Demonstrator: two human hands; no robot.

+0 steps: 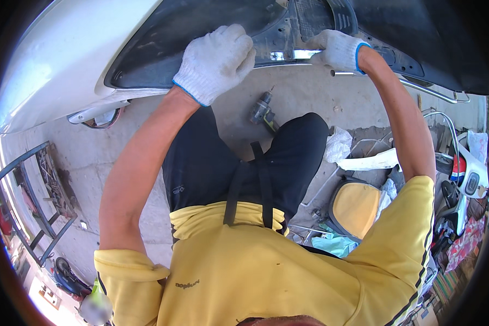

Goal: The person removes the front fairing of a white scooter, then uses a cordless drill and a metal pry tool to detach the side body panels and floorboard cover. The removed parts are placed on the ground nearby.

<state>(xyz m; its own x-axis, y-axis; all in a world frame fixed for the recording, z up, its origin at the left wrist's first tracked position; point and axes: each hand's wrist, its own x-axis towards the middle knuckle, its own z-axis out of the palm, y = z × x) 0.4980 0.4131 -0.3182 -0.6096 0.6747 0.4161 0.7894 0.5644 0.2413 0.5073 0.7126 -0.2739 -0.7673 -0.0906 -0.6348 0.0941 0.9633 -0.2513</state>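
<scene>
concrete (87, 160) bears a drill (262, 110). left hand (217, 61) and right hand (336, 50) are at the vehicle (65, 60); i cannot tell their grip.

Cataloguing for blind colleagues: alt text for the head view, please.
A person in yellow has the gloved left hand and right hand at dark panelling beside white bodywork; a cordless drill lies on the concrete floor below.

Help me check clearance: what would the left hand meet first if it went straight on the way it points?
Probably the dark panel, just beyond the left hand; depth is unclear here, so they may already touch.
</scene>
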